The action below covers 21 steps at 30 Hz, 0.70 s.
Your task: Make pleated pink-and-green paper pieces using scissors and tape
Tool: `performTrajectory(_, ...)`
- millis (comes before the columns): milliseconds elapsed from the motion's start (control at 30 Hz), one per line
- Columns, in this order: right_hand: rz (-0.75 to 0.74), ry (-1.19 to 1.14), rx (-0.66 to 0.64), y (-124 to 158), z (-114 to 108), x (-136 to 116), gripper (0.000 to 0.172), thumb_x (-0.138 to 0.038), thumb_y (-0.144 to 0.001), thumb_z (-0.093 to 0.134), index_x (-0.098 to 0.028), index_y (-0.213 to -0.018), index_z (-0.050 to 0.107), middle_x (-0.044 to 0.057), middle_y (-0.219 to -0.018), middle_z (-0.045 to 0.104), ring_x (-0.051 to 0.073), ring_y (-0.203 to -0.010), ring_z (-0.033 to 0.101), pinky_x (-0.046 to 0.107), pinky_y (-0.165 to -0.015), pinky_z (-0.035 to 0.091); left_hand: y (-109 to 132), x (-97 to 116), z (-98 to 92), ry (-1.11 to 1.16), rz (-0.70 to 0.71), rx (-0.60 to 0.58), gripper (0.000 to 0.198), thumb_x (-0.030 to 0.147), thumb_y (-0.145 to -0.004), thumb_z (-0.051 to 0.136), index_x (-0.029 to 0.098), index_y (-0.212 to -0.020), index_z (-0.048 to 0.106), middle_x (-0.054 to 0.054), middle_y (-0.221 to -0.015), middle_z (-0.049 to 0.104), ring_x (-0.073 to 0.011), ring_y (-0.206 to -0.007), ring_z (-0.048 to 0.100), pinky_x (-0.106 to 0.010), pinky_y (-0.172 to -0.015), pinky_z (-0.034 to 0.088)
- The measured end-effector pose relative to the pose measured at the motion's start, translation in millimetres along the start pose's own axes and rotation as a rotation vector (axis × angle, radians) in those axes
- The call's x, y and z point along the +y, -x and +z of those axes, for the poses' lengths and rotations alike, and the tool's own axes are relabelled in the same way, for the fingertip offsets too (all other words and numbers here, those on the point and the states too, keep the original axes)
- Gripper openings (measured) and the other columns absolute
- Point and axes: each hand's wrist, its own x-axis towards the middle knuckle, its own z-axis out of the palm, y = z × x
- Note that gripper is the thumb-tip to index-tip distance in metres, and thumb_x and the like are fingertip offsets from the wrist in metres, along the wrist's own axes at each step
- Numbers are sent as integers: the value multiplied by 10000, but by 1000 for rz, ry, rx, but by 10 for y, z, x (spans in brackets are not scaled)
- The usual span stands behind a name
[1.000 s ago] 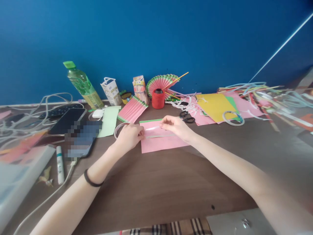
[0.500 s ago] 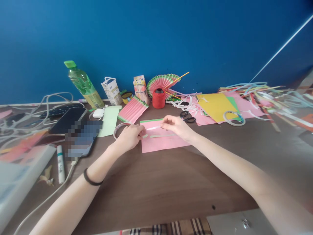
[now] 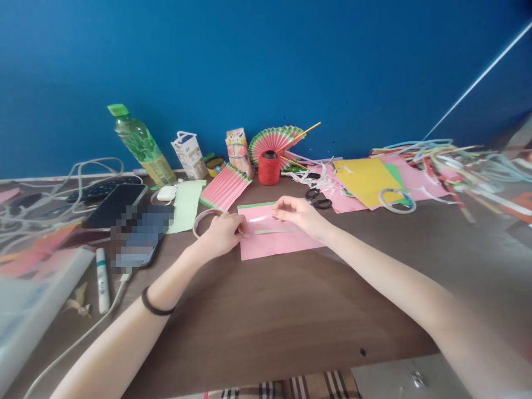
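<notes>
A pink sheet of paper (image 3: 278, 246) lies on the table, with a green strip (image 3: 251, 206) along its far edge and a pale green strip (image 3: 266, 231) across its middle. At the sheet's left edge, my left hand (image 3: 220, 233) has its fingers closed; what sits between the tips is too small to make out. My right hand (image 3: 305, 219) pinches a thin white strip (image 3: 258, 219), which stretches left over the pink paper. Beside my left hand, a roll of tape (image 3: 200, 224) lies partly hidden behind it.
Black scissors (image 3: 320, 200) and a yellow sheet (image 3: 366, 180) lie right, with another tape roll (image 3: 397, 208). Behind stand a red thread spool (image 3: 269, 169), a pleated paper fan (image 3: 266, 141) and a bottle (image 3: 145, 147). A phone (image 3: 143, 235) and marker (image 3: 102, 282) lie left.
The pale green piece that showed at my left fingertips is now barely visible there. Both hands stay in nearly the same place.
</notes>
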Motion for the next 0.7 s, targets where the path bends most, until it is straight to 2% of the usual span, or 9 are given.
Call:
performTrajectory(133,-37,6,-30,11,-8,-39,253,-377,-668,668,-179,-711,517,-8,-713,577,121,-695,542,294,-703,424,19,77,-79,128,-14,-5,156,195,-693,462,200,-764,600,-39,-712,620,-207,-743,547,-304,-666,365)
performTrajectory(200,-37,-16,-63,28,-7,-65,273,-353,-641,697,-182,-701,494,7,-767,611,133,-732,570,306,-722,441,28,136,-128,297,-28,-15,171,242,-689,488,201,-786,623,-22,-693,625,-177,-675,544,-279,-640,383)
performTrajectory(267,-31,-59,-104,49,-2,-90,292,-336,-632,709,-186,-687,464,27,-833,640,149,-784,598,322,-738,460,34,202,-166,488,-51,-6,132,278,-657,537,201,-707,633,-6,-657,621,-157,-628,536,-260,-616,396)
performTrajectory(367,-44,-108,-155,82,8,-117,295,-305,-648,701,-189,-662,430,36,-862,662,161,-828,623,343,-760,477,39,292,-187,735,-151,-44,117,297,-626,593,189,-643,634,11,-544,579,-124,-510,505,-233,-499,374)
performTrajectory(467,-46,-120,-188,99,12,-126,287,-267,-653,697,-186,-653,422,27,-821,667,156,-796,634,349,-752,486,44,347,-174,919,-257,-135,137,303,-639,614,167,-643,634,1,-500,582,-111,-451,521,-213,-432,361)
performTrajectory(600,-27,-105,-191,103,15,-129,303,-253,-636,713,-186,-655,418,6,-767,652,136,-726,624,322,-712,484,53,375,-142,1037,-318,-213,180,319,-648,646,142,-683,651,-54,-596,661,-143,-523,615,-216,-462,437)
performTrajectory(700,-47,-90,-184,104,24,-133,315,-249,-634,717,-190,-679,411,-3,-772,640,122,-702,610,295,-687,467,54,391,-111,1087,-320,-213,229,339,-641,667,122,-717,662,-109,-806,704,-157,-579,645,-207,-450,441)
